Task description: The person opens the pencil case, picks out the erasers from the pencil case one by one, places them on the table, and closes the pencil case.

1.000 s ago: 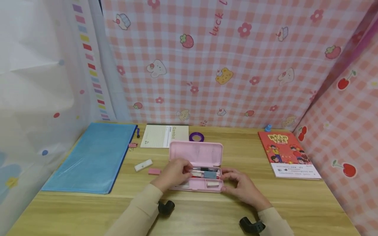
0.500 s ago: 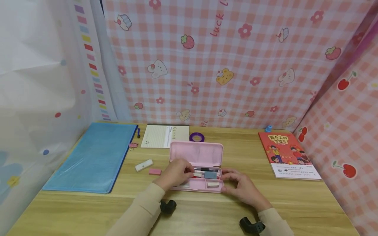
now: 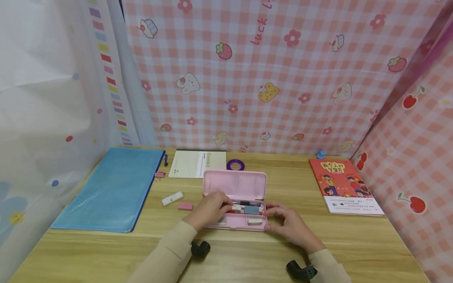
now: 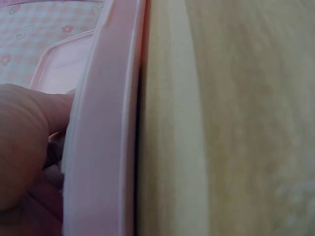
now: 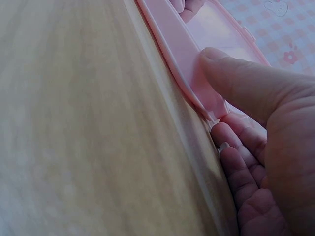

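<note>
While the lid stands up, the case (image 3: pixel 235 204) sits mid-desk, near the front edge.
Left hand (image 3: pixel 209 209): fingers curl into the tray, likely pinching a pen (image 3: pixel 244 203); the grip is hidden.
Right hand (image 3: pixel 288 224): thumb and fingers grip the case's right end, steadying it.
Contents: small, mostly unclear.

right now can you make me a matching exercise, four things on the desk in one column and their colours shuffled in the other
Things:
1. pencil case
2. zip folder
3. tape roll
4. book

Colours:
A. purple
B. red
C. pink
D. blue

Pairs: 1-C, 2-D, 3-A, 4-B
</note>
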The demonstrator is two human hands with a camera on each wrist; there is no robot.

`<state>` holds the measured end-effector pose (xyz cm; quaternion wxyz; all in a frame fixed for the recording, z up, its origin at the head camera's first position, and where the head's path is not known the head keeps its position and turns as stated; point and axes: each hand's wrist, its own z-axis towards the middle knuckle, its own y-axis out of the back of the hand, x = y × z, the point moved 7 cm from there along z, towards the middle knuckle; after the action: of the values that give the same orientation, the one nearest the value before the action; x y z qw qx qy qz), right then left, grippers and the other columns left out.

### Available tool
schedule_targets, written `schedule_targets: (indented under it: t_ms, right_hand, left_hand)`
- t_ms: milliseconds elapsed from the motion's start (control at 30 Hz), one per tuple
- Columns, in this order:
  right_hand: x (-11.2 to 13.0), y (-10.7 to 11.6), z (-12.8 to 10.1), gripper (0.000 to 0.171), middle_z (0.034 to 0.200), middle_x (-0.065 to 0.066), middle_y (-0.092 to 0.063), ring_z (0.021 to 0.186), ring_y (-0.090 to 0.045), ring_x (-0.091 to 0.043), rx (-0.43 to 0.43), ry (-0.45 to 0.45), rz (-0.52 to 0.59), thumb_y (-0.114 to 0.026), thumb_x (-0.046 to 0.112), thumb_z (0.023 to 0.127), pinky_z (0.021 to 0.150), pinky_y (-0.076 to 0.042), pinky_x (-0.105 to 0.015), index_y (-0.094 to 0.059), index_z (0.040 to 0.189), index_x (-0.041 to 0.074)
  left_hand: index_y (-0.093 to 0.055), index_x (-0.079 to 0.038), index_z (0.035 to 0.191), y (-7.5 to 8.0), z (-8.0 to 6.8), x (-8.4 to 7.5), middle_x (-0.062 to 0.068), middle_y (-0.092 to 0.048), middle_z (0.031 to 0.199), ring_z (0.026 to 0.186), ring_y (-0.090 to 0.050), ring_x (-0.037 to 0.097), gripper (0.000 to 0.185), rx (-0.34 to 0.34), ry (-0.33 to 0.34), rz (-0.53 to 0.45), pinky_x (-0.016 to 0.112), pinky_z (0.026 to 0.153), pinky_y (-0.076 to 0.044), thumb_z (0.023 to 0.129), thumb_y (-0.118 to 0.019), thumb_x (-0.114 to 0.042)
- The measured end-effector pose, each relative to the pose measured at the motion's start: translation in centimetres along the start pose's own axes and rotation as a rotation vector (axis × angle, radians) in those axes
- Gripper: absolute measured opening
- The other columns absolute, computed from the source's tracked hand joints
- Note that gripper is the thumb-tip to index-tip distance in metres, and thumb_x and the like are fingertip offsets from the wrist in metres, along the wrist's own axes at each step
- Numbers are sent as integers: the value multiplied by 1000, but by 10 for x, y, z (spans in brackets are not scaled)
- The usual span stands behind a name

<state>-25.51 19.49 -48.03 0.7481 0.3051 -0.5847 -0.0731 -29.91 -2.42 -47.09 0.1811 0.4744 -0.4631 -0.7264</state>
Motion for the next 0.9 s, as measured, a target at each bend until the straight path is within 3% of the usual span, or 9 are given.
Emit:
schedule_targets:
  t_ms: [267,533,767,900]
  right_hand:
    - [14,1,-3,27,133,-14,-55,126,-47,-34,9,10,0,-79,10,78,104,-34,-32,-70,104,9]
    - [15,3,-1,28,132,-14,-55,125,-48,-34,6,9,-17,-80,10,77,104,-33,-44,-70,103,8]
    - [11,1,-1,29,133,-16,-55,125,-47,-36,4,6,-11,-80,8,77,105,-33,-41,-70,104,6]
    - [-6,-1,1,29,133,-11,-55,126,-48,-32,-13,19,-21,-81,12,76,105,-33,-36,-70,103,11]
  left_hand:
    - [-72,-12,96,11,-10,2,-5,-62,91,86,-58,11,12,-70,-7,-44,34,82,-50,94,-63,-18]
    - [-71,-12,99,42,-44,10,-8,-62,95,86,-57,6,11,-159,27,-139,29,78,-51,95,-61,-14]
    - [-72,-14,93,73,-84,36,-4,-64,90,78,-54,9,10,-298,71,-112,27,68,-47,91,-65,-6]
    - [-72,-12,98,80,-105,61,-3,-65,89,78,-56,11,11,-302,179,-127,28,67,-47,93,-63,-9]
